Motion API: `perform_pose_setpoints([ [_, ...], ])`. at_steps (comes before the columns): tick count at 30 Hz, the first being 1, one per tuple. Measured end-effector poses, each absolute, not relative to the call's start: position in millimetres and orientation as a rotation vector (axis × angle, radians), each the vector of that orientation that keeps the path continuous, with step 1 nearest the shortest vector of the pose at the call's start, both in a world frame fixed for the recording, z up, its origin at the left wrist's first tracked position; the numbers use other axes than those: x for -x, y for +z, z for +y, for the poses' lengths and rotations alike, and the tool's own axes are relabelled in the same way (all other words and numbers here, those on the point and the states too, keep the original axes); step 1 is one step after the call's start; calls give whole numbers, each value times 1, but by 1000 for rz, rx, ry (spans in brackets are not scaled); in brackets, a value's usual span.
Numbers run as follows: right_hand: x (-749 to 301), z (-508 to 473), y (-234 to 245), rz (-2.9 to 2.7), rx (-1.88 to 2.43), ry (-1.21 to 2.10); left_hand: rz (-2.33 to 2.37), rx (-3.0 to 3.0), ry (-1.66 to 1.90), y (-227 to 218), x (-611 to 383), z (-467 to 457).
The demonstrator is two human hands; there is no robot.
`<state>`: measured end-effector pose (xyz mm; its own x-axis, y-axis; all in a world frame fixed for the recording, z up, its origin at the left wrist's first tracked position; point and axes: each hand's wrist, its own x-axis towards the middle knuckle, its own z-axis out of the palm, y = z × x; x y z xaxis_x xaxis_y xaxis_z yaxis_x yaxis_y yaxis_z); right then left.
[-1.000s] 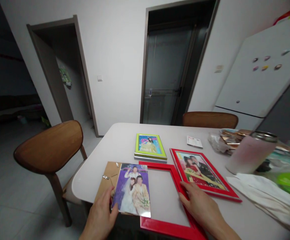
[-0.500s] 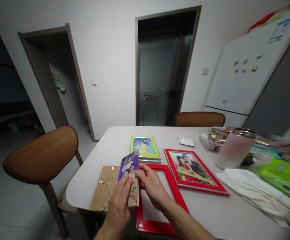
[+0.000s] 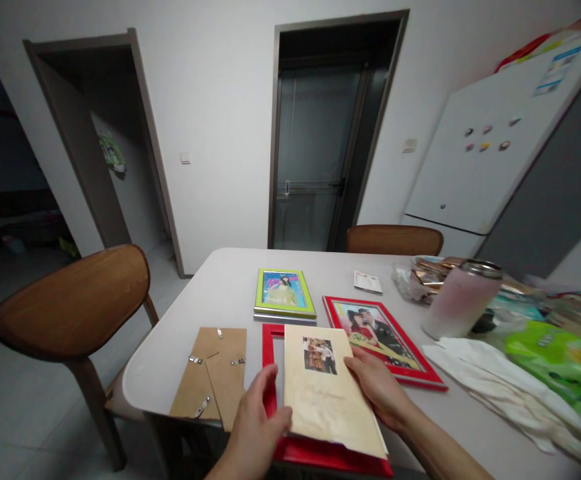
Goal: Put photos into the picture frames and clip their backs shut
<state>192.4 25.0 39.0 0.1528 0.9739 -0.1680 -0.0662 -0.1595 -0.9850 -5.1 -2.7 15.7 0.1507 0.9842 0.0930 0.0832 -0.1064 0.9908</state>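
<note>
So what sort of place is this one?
Probably a home dining area: a fridge with magnets, a table with wooden chairs, and framed photos beside the cream card the left hand and right hand hold.

On the white table (image 3: 230,280): a green-framed photo (image 3: 284,293) lying flat, with a red-framed photo (image 3: 383,337) just beside it. A small card (image 3: 367,281) lies behind these. To the right stand a frosted tumbler (image 3: 460,300), a white cloth (image 3: 490,380) and a green packet (image 3: 565,367). A brown backing board (image 3: 210,370) lies near the left edge. A wooden chair (image 3: 70,300) stands at the left and a white refrigerator (image 3: 490,153) behind.
</note>
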Motion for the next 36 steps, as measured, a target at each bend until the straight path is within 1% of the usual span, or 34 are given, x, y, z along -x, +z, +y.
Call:
perform_pose_setpoints([
  [3,-193,36,30,-1091,1414,1279,1198,-1822,855,13,9,-10],
  [6,-187,47,16,-1130,1475,1200,1154,-2052,700,9,11,-13],
  [11,-183,55,4,-1144,1394,1203,1121,-2212,679,0,16,-12],
  [13,-183,56,5,-1194,1430,1166,1113,-2253,702,-2,17,-11],
  [17,-183,56,12,-1509,1662,763,1106,-2333,710,1,17,-13],
  [21,-177,53,16,-1690,1901,378,1155,-2389,579,10,12,-13],
  [24,-173,50,12,-1832,2086,24,1161,-2424,535,12,8,-14],
  [26,-174,49,9,-1874,2104,-89,1119,-2442,574,11,11,-16],
  [28,-177,46,9,-1882,2091,-102,1083,-2451,628,10,26,-17],
  [30,-174,40,14,-1896,2008,-43,1135,-2448,650,8,52,-16],
  [32,-160,31,22,-1957,1843,87,1347,-2423,602,4,86,-11],
  [34,-133,21,29,-2061,1646,256,1677,-2347,576,-3,119,-3],
  [36,-98,12,32,-2167,1513,350,1823,-2311,594,-12,144,5],
])
